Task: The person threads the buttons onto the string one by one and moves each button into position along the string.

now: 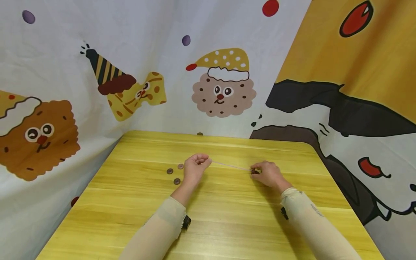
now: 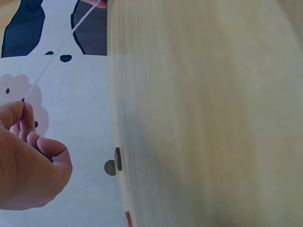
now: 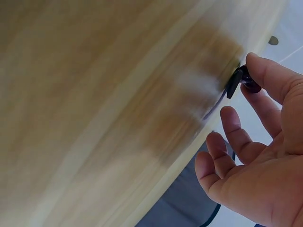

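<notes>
Over a wooden table (image 1: 224,224), the left hand (image 1: 196,168) at mid-frame pinches a pale string (image 1: 230,165) stretching to dark pieces (image 3: 234,84) pinched by the right hand (image 1: 269,174) right of centre, three buttons (image 1: 170,171) lying centre-left.

Hands (image 1: 196,169) (image 1: 269,174) pinch, well apart; left's outer fingers (image 2: 56,147) seem curled.

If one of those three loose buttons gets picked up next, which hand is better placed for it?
Probably the left hand: the three buttons lie just beside it, though it pinches the string. The right hand is farther off, at the string's other end, pinching a small dark thing.
</notes>
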Motion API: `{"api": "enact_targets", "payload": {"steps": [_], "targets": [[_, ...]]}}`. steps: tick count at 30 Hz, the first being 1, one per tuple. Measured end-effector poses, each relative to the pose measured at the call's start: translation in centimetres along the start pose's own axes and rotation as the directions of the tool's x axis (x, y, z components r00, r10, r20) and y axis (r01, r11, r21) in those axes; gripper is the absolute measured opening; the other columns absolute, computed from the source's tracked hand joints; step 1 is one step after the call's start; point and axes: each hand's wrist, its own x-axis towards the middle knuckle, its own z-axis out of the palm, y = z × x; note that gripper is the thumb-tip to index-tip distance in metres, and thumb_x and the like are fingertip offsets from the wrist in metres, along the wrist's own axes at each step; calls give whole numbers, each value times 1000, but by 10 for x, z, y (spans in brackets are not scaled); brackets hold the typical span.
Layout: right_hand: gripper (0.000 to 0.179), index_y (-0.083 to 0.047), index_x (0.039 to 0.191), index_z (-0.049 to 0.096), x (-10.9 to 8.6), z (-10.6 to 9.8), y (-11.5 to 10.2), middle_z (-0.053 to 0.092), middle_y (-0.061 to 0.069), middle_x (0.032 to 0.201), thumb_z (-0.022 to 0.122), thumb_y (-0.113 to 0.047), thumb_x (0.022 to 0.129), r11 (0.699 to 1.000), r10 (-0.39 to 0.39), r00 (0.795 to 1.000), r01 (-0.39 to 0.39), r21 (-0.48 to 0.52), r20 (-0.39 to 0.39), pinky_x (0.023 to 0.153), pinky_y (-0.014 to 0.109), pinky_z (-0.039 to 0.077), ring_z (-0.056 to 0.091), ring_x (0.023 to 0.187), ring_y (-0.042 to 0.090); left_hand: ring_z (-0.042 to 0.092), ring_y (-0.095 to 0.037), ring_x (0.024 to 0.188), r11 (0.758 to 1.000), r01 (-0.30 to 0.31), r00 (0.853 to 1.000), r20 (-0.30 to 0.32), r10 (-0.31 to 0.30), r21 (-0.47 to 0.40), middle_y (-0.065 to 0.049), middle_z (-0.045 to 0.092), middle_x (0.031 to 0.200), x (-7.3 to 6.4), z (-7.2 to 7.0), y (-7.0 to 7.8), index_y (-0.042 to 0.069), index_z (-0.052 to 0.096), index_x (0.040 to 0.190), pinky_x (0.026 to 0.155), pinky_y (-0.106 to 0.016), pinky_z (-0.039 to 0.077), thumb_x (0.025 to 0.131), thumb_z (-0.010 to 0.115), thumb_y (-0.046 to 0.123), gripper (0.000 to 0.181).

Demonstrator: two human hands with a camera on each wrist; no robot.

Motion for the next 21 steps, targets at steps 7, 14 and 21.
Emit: {"api": "enact_targets", "payload": {"steps": [7, 14, 21], "targets": [[44, -13, 137, 73, -4, -5, 8, 70, 21, 141, 79, -31, 98, 1000, 28, 998, -27, -13, 49, 107, 71, 46, 58, 132, 54, 66, -11, 85, 1000, 19, 1000, 5, -19, 0, -1, 74, 92, 0, 1, -1, 7, 77, 104, 74, -21, 54, 95, 82, 13, 12], [60, -5, 149, 61, -1, -15, 1, 62, 27, 148, 76, -36, 101, 993, 18, 997, -26, 116, 71, 113, 67, 45, 53, 140, 53, 66, -12, 86, 1000, 25, 1000, 4, -25, -8, -1, 74, 92, 1, 2, -1, 7, 78, 106, 74, -20, 55, 95, 82, 13, 13], [55, -9, 149, 62, 1, -12, -34, 64, 17, 149, 75, -35, 103, 932, -42, 999, 36, 360, 9, 115, 62, 47, 56, 141, 42, 68, -11, 85, 1000, 11, 1000, -1, -11, -14, -2, 75, 94, 0, 3, -1, 4, 77, 110, 79, -26, 58, 95, 82, 14, 19]]}}
